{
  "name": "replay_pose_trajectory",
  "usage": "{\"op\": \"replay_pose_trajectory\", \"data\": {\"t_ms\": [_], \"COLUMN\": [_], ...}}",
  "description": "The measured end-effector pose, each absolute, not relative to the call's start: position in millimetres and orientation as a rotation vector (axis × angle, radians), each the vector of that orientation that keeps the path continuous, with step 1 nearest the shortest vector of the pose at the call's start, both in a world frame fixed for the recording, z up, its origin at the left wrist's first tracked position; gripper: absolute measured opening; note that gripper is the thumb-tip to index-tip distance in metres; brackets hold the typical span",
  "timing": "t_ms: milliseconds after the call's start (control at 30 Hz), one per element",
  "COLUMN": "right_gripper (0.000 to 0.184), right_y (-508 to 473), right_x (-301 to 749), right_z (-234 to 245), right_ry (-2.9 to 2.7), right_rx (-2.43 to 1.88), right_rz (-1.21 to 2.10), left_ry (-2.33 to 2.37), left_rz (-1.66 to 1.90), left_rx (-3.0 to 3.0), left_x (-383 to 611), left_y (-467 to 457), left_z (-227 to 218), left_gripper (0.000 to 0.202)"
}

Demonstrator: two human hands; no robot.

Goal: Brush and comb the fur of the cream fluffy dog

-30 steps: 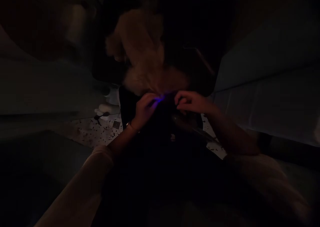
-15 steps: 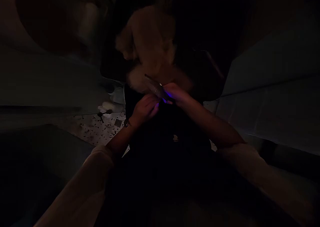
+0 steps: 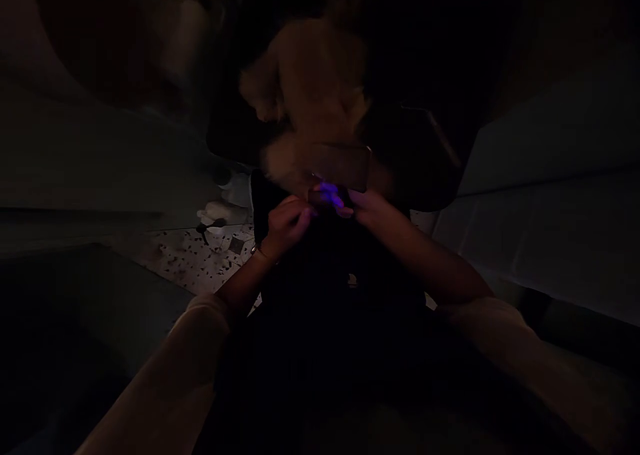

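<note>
1. The left hand (image 3: 287, 227) is curled and narrow, its fingers bent inward toward the middle. It sits just beside a small violet light (image 3: 330, 195). The frame is too dark to tell whether it holds anything.
2. The right hand (image 3: 367, 209) is also narrow, angled down and inward, on the other side of the light. I cannot tell whether it grips anything.
3. The light lies between the hands, very near both. Whatever gives off the glow is hidden, and I cannot tell which hand, if either, has it.
4. Just above the light is a dark flat rectangle (image 3: 340, 167), dim and hard to make out. I cannot tell whether it touches the hands.
5. Higher up, blurred tan fur (image 3: 310, 88) fills the middle of the view against a dark backdrop.
6. A thin bracelet (image 3: 261, 253) circles the left wrist. Pale sleeves (image 3: 200, 348) cover the arms below the bare forearms.
7. Dark clothing (image 3: 340, 348) fills the area below the hands, with a small pale mark (image 3: 353, 280) on it.
8. Left of the hands, white items (image 3: 220, 213) stand at the edge of a speckled floor (image 3: 193, 261). Pale panels (image 3: 540, 241) run along the right.
</note>
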State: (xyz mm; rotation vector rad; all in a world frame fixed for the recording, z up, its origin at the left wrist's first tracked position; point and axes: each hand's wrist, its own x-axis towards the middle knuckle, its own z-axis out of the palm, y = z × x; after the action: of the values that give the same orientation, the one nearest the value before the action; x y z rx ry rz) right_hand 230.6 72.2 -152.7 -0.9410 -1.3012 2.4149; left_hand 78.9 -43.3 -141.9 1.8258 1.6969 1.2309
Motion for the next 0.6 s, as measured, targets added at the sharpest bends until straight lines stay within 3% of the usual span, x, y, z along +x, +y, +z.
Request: {"op": "replay_pose_trajectory", "data": {"t_ms": [133,367,600], "right_gripper": [0.032,0.03,0.024], "right_y": [72.6,75.8,81.9], "right_x": [235.6,245.6,251.9], "right_z": [-146.7,-143.0,-153.0], "right_ry": [-1.156,-1.037,-0.855], "right_rx": [-0.957,-0.878,-0.92], "right_rz": [2.438,2.546,2.638], "left_ry": [2.012,1.833,1.858], "left_rz": [1.521,1.073,1.084], "left_rx": [1.254,1.644,1.6], "left_x": [64.8,61.2,78.4], "left_y": [-27.5,5.0,19.1], "left_z": [-147.8,-156.1,-152.1], "left_gripper": [0.035,0.023,0.009]}}
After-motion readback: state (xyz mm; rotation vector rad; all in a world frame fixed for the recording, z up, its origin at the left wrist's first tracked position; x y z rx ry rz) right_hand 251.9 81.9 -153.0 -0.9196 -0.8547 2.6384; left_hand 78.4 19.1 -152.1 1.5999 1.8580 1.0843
